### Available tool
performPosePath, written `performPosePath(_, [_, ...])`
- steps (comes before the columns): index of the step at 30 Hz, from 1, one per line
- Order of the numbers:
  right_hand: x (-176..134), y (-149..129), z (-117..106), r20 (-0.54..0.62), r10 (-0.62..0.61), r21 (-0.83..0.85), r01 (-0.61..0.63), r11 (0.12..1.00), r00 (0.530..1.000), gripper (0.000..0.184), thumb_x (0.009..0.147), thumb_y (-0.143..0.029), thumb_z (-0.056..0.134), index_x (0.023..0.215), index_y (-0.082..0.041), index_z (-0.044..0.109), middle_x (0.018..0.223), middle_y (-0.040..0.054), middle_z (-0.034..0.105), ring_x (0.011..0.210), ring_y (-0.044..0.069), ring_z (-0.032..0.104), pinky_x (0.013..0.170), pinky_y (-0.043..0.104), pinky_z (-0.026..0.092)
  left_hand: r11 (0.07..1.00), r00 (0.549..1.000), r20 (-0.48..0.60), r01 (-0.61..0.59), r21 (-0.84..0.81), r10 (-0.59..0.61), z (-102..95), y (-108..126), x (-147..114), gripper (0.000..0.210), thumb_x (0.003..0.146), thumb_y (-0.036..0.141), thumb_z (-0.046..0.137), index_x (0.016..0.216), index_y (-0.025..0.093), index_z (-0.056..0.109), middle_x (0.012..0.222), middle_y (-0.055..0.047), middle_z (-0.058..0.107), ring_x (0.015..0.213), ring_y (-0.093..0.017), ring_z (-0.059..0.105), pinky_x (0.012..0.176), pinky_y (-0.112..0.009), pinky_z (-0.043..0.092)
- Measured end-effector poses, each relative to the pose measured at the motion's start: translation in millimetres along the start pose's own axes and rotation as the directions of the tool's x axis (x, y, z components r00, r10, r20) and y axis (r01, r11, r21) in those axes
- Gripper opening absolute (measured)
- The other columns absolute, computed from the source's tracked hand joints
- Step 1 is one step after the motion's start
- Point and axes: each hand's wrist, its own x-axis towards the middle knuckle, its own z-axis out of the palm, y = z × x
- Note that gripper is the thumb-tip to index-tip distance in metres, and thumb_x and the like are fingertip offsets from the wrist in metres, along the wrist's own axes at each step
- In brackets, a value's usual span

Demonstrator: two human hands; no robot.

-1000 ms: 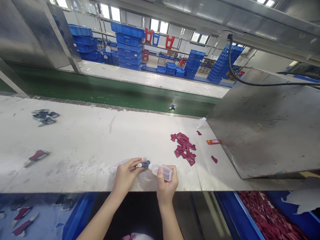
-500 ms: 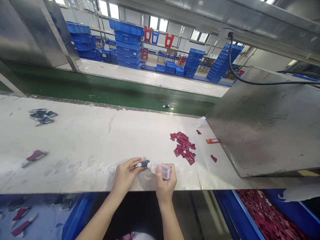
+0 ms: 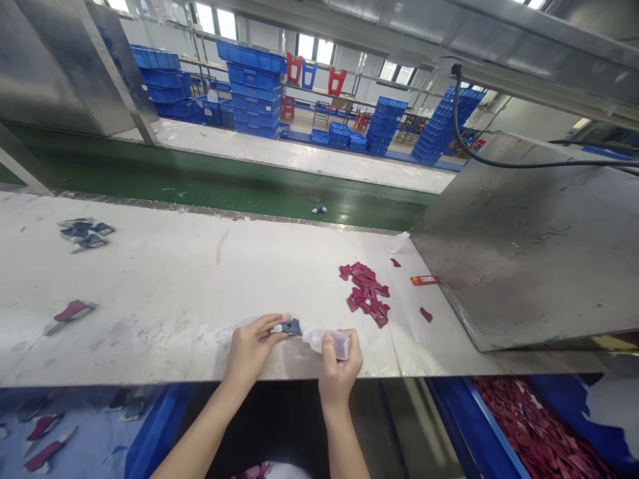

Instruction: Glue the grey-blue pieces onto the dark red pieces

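Observation:
Near the front edge of the white table, my left hand (image 3: 251, 346) pinches a small dark blue and white molded piece (image 3: 289, 326) between thumb and fingers. My right hand (image 3: 341, 368) is closed around a translucent squeeze bottle (image 3: 327, 342), tilted so its nozzle points left at the piece. A short gap seems to lie between the nozzle tip and the piece. Beyond my right hand lies a loose pile of dark red flat pieces (image 3: 367, 293). What the bottle contains cannot be made out.
Dark blue pieces (image 3: 84, 233) and a red-and-grey piece (image 3: 74, 311) lie on the left. A green conveyor belt (image 3: 239, 189) carries one small piece (image 3: 319, 209). A metal panel (image 3: 539, 253) stands at right. Below are blue bins (image 3: 452, 412), one full of red pieces (image 3: 539, 426).
My right hand and the bottle have drawn slightly to the right, away from the blue piece. My left hand stays in place. The small piece on the belt has shifted left.

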Motion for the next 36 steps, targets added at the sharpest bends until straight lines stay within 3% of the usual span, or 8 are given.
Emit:
performPosePath(8, [-0.7, 4.0, -4.1, -0.131, 0.082, 0.006, -0.081, 0.997, 0.988, 0.026, 0.084, -0.039, 0.059, 0.069, -0.022, 0.045, 0.06, -0.0057, 0.046, 0.054, 0.013, 0.045, 0.053, 0.025, 0.038, 1.0, 1.0, -0.008, 0.023, 0.004, -0.023, 1.0, 2.1, -0.3, 0.03, 0.068, 0.031, 0.078, 0.096, 0.021, 0.076, 0.101, -0.007, 0.079, 0.103, -0.03, 0.073, 0.097, -0.041, 0.056])
performPosePath(18, [0.5, 7.0, -5.6, -0.132, 0.199, 0.186, -0.173, 0.967, 0.971, 0.028, 0.087, -0.045, 0.06, 0.079, -0.02, 0.051, 0.067, -0.0043, 0.051, 0.059, 0.013, 0.05, 0.056, 0.024, 0.041, 0.992, 1.0, 0.01, -0.006, 0.125, 0.005, 2.5, 1.8, -2.8, 0.03, 0.072, 0.036, 0.076, 0.099, 0.023, 0.075, 0.105, -0.005, 0.078, 0.101, -0.028, 0.073, 0.094, -0.04, 0.057])
performPosePath(21, [10.5, 6.5, -6.5, -0.096, 0.221, 0.238, -0.193, 0.952, 0.971, 0.029, 0.086, -0.046, 0.063, 0.083, -0.02, 0.053, 0.069, -0.0039, 0.053, 0.061, 0.014, 0.053, 0.059, 0.025, 0.044, 0.958, 0.99, 0.11, -0.114, 0.264, 0.087, -0.6, 11.8, -0.1, 0.03, 0.076, 0.036, 0.073, 0.104, 0.025, 0.075, 0.108, -0.006, 0.078, 0.103, -0.029, 0.072, 0.096, -0.043, 0.055])
performPosePath(23, [21.3, 6.0, -3.6, -0.045, 0.192, 0.236, -0.176, 0.956, 0.98, 0.03, 0.081, -0.044, 0.07, 0.085, -0.02, 0.053, 0.073, -0.0021, 0.057, 0.068, 0.016, 0.059, 0.065, 0.028, 0.048, 0.925, 0.946, 0.304, -0.211, 0.317, 0.112, -10.3, 25.7, 10.9, 0.047, 0.073, 0.032, 0.076, 0.119, 0.027, 0.07, 0.112, -0.006, 0.077, 0.111, -0.029, 0.069, 0.102, -0.044, 0.051])
performPosePath(25, [33.9, 5.8, 3.4, 0.041, 0.157, 0.236, -0.163, 0.958, 0.987, 0.035, 0.075, -0.04, 0.076, 0.088, -0.021, 0.051, 0.083, 0.002, 0.065, 0.082, 0.021, 0.066, 0.073, 0.031, 0.052, 0.892, 0.841, 0.535, -0.297, 0.342, 0.075, -24.7, 45.2, 33.0, 0.068, 0.067, 0.032, 0.082, 0.132, 0.031, 0.062, 0.121, -0.004, 0.073, 0.12, -0.029, 0.064, 0.105, -0.042, 0.049])
performPosePath(27, [46.1, 6.0, 13.8, 0.169, 0.146, 0.224, -0.183, 0.957, 0.975, 0.038, 0.073, -0.036, 0.078, 0.094, -0.023, 0.049, 0.095, 0.0064, 0.07, 0.093, 0.023, 0.069, 0.081, 0.035, 0.053, 0.836, 0.766, 0.641, -0.383, 0.393, 0.049, -38.3, 67.5, 67.0, 0.071, 0.066, 0.04, 0.082, 0.133, 0.034, 0.06, 0.132, -0.003, 0.067, 0.121, -0.029, 0.064, 0.102, -0.039, 0.05])
performPosePath(31, [62.1, 6.6, 38.1, 0.344, 0.133, 0.006, -0.143, 0.99, 0.93, 0.035, 0.075, -0.027, 0.074, 0.105, -0.022, 0.057, 0.1, 0.0084, 0.073, 0.094, 0.025, 0.071, 0.085, 0.039, 0.054, 0.632, 0.884, 0.413, -0.452, 0.63, 0.221, -42.3, 102.0, 163.2, 0.049, 0.079, 0.053, 0.066, 0.122, 0.029, 0.069, 0.13, -0.002, 0.069, 0.114, -0.027, 0.066, 0.093, -0.032, 0.053])
performPosePath(36, [62.9, 5.4, 51.9, 0.405, -0.013, -0.248, 0.124, 0.961, 0.914, 0.036, 0.069, -0.013, 0.075, 0.103, -0.021, 0.066, 0.099, 0.0077, 0.07, 0.099, 0.027, 0.064, 0.087, 0.04, 0.054, 0.534, 0.93, 0.184, -0.336, 0.776, 0.318, -11.4, 106.0, 283.5, 0.044, 0.086, 0.038, 0.054, 0.12, 0.012, 0.067, 0.127, -0.016, 0.068, 0.121, -0.036, 0.06, 0.101, -0.044, 0.046])
